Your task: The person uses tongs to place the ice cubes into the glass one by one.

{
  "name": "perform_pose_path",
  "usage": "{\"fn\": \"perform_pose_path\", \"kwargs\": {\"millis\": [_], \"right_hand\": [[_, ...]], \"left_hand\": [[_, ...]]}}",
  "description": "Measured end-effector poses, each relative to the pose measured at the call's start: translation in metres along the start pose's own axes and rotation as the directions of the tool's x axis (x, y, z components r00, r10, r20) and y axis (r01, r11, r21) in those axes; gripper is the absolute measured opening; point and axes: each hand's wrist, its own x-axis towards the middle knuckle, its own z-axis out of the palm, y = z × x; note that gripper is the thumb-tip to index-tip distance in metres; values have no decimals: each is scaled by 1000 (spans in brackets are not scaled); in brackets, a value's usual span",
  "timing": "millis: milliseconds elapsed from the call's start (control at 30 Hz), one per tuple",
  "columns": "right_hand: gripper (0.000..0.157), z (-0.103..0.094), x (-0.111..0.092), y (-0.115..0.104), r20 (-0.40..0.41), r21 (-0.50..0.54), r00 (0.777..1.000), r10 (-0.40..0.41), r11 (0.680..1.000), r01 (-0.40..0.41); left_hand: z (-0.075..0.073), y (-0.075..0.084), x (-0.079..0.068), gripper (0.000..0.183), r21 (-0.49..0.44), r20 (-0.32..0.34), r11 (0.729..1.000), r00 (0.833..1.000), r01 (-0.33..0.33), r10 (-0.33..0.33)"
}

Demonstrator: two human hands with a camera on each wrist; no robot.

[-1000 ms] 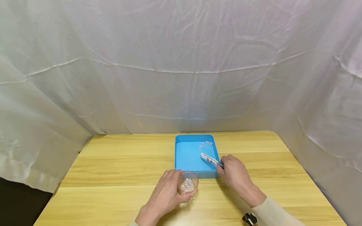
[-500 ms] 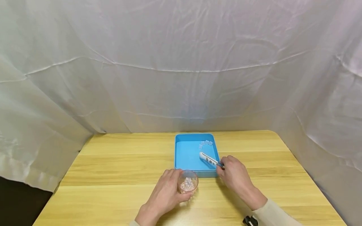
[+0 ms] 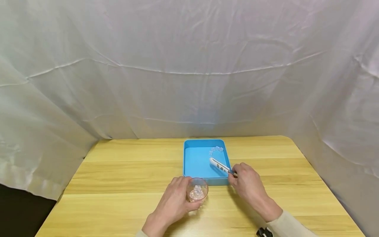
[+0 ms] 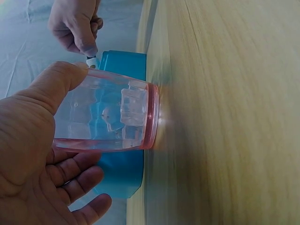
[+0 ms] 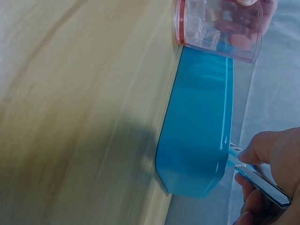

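My left hand (image 3: 173, 200) holds a clear, pink-tinted cup (image 4: 105, 110) between thumb and fingers, its other fingers loosely bent below. The cup stands upright on the table, with several clear ice-like cubes (image 3: 196, 193) in its bottom. My right hand (image 3: 248, 187) grips the handle end of a pair of tongs (image 3: 220, 165) with white heads. These heads reach over the near right rim into a shallow blue tray (image 3: 193, 161), and I see nothing plainly held between them. Several more clear cubes (image 3: 216, 149) lie in a curved row in the tray's far right corner.
A light wooden table (image 3: 124, 184) carries everything. Grey-white curtains (image 3: 201, 98) hang behind it and on both sides. The tray stands near the table's back edge, just beyond the cup. Below the right sleeve, a small black object (image 3: 264, 232) shows at the frame's bottom.
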Motion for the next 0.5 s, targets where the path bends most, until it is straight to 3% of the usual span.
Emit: {"fn": "perform_pose_path", "kwargs": {"millis": [300,500], "right_hand": [[6,0,4,2,-15,-24,999,-33,999,32],[15,1,17,1,6,-122,998,-67,990,67]], "left_hand": [[-1,0,1,71,5,-14,1000,1000,-13,13],[1,-1,1,73,-2,8,1000,1000,7,-6]]}}
